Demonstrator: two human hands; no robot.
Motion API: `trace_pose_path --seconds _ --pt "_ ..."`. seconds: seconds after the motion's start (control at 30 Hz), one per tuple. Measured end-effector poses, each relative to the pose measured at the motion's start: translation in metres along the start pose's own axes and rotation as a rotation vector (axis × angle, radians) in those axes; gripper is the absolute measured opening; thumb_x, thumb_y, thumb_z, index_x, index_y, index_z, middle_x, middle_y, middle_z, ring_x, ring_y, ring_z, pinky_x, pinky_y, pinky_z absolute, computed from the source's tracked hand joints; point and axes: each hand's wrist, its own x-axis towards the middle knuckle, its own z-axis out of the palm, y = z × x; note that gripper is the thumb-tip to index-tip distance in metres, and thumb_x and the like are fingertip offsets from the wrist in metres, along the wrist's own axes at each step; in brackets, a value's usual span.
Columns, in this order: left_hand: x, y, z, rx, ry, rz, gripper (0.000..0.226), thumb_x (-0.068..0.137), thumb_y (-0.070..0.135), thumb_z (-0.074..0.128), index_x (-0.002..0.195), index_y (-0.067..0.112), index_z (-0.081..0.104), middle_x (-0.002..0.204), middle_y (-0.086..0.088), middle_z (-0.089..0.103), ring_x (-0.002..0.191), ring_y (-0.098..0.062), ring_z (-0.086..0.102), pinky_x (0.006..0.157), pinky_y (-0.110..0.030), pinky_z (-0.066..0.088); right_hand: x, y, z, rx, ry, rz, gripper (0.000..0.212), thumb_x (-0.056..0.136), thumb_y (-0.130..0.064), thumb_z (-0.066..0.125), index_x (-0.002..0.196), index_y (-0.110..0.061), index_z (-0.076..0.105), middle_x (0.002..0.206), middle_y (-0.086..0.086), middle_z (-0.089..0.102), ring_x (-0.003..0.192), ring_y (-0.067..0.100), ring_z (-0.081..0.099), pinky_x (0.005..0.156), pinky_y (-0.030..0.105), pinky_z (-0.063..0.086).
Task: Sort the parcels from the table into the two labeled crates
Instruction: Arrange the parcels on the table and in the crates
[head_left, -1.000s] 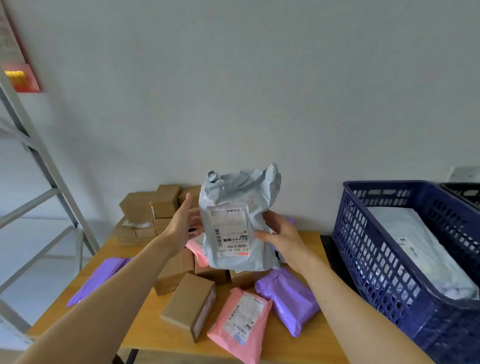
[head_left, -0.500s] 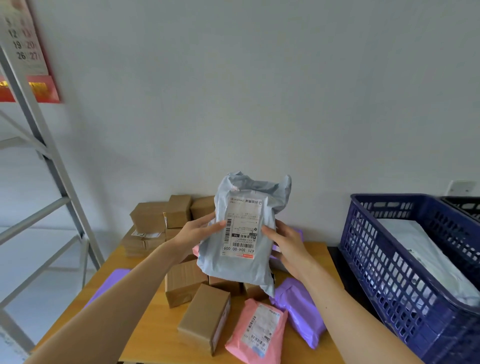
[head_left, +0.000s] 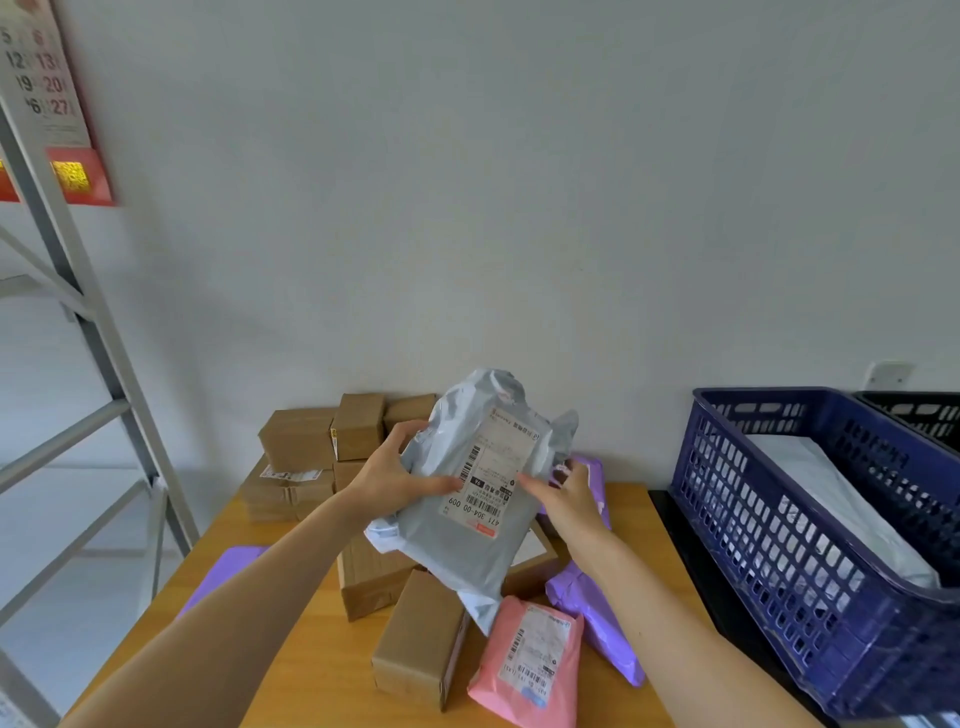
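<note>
A grey mailer bag (head_left: 467, 540) with a white barcode label is held tilted above the wooden table (head_left: 311, 670). My left hand (head_left: 395, 473) grips its left edge, thumb across the front. My right hand (head_left: 566, 499) holds its right edge, fingers mostly behind the bag. Under it lie brown cardboard boxes (head_left: 421, 634), a pink mailer (head_left: 530, 660) and purple mailers (head_left: 597, 618). A blue crate (head_left: 748, 551) at the right holds a white parcel (head_left: 841, 509). A black crate (head_left: 919, 410) stands behind it.
More brown boxes (head_left: 306, 436) are stacked at the table's back against the wall. A flat purple mailer (head_left: 228, 566) lies at the table's left edge. A grey metal shelf frame (head_left: 98, 332) stands at the left, with a wall calendar (head_left: 47, 83) behind it.
The grey bag has tilted, its top leaning right, and dropped closer to the parcels. My left thumb now lies across its front, and both hands shifted with it.
</note>
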Motion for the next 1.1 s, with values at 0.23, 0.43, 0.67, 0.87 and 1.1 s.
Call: trace_pose_path --seconds 0.23,0.43,0.67,0.87,1.1 --pt "0.005 -0.003 -0.002 0.505 0.050 0.099 0.107 0.046 0.048 0.090 0.130 0.033 0.025 0.113 0.004 0.057 0.097 -0.018 0.061 0.089 -0.044 0.052 -0.013 -0.006 0.011 -0.666 0.062 -0.582 0.109 0.075 -0.029 0.082 0.152 -0.011 0.007 0.160 0.006 0.002 0.148 0.018 0.000 0.116 0.026 0.007" --pt "0.003 0.004 0.013 1.056 0.014 0.373 0.110 0.047 0.061 0.081 0.131 0.030 0.018 0.122 0.004 0.050 0.111 -0.021 0.052 0.102 -0.044 0.032 -0.013 -0.022 0.020 -1.160 -0.146 -0.824 0.108 0.076 -0.039 0.077 0.153 -0.013 0.006 0.161 0.004 -0.004 0.148 0.020 -0.006 0.122 0.039 0.002" --pt "0.002 0.015 0.033 1.332 0.015 0.549 0.102 0.053 0.062 0.082 0.127 0.018 0.028 0.126 0.002 0.046 0.117 -0.020 0.047 0.105 -0.044 0.028 -0.010 -0.027 0.016 -1.364 -0.242 -0.755 0.119 0.077 -0.043 0.076 0.153 -0.009 -0.010 0.162 0.006 -0.003 0.149 0.021 -0.004 0.119 0.035 -0.010" --pt "0.001 0.025 0.039 1.396 0.012 0.593 0.107 0.056 0.064 0.079 0.136 0.017 0.025 0.137 0.000 0.042 0.127 -0.023 0.043 0.110 -0.049 0.024 -0.009 -0.028 0.010 -1.339 -0.229 -0.752 0.114 0.072 -0.044 0.078 0.153 -0.010 0.005 0.158 0.006 0.016 0.147 0.022 0.015 0.122 0.034 -0.001" --pt "-0.003 0.032 0.035 1.221 0.216 0.671 0.107 0.058 0.063 0.079 0.142 0.017 0.031 0.150 -0.006 0.028 0.142 -0.028 0.019 0.117 -0.041 0.011 -0.008 -0.028 0.000 -1.131 -0.091 -0.689 0.109 0.066 -0.041 0.081 0.149 -0.014 0.017 0.144 0.008 0.029 0.133 0.025 0.030 0.111 0.033 0.028"
